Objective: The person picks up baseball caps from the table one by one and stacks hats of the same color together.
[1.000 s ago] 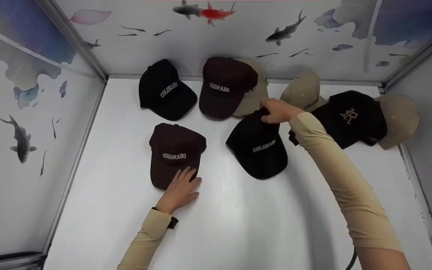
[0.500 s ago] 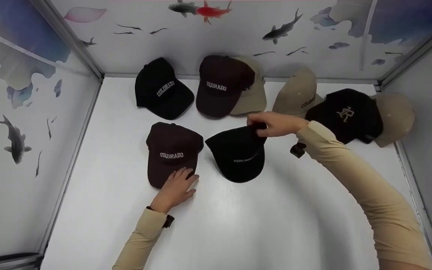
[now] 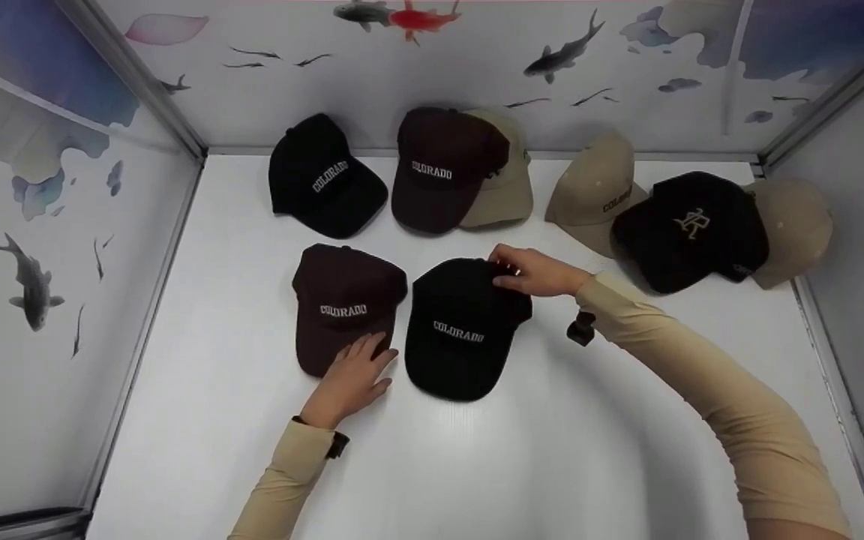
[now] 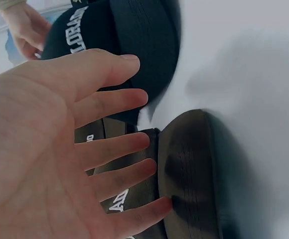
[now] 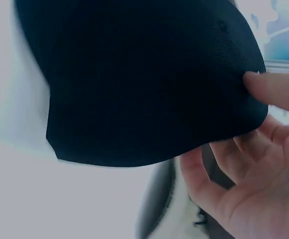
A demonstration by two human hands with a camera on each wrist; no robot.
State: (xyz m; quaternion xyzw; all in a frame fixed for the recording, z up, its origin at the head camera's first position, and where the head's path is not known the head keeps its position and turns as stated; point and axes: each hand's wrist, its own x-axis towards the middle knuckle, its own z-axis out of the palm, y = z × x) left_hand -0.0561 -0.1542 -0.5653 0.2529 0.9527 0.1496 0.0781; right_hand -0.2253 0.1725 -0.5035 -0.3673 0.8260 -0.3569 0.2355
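Note:
A maroon baseball cap (image 3: 346, 277) lettered COLORADO lies brim toward me at centre left. Over the right side of its brim my left hand (image 3: 349, 382) spreads its fingers; the left wrist view shows the palm and straight fingers, holding nothing. Just to the right stands a black baseball cap (image 3: 458, 360), also lettered COLORADO and brim toward me. At the upper right of its crown my right hand (image 3: 537, 270) pinches the fabric. In the right wrist view the thumb (image 5: 274, 89) presses the crown of this cap (image 5: 149, 84), fingers curled on the other side, partly hidden.
Along the back wall sit another black cap (image 3: 327, 180), another maroon cap (image 3: 439, 150) overlapping a beige cap (image 3: 507, 180), and at right a beige cap (image 3: 593, 187), a black cap with an R emblem (image 3: 702, 217) and another beige cap (image 3: 796, 225). Panels enclose the white table (image 3: 432, 472).
My right hand has brought the black cap left and toward me, beside the maroon cap, and its brim has come down flat with the lettering facing up. My left hand stays at the maroon brim.

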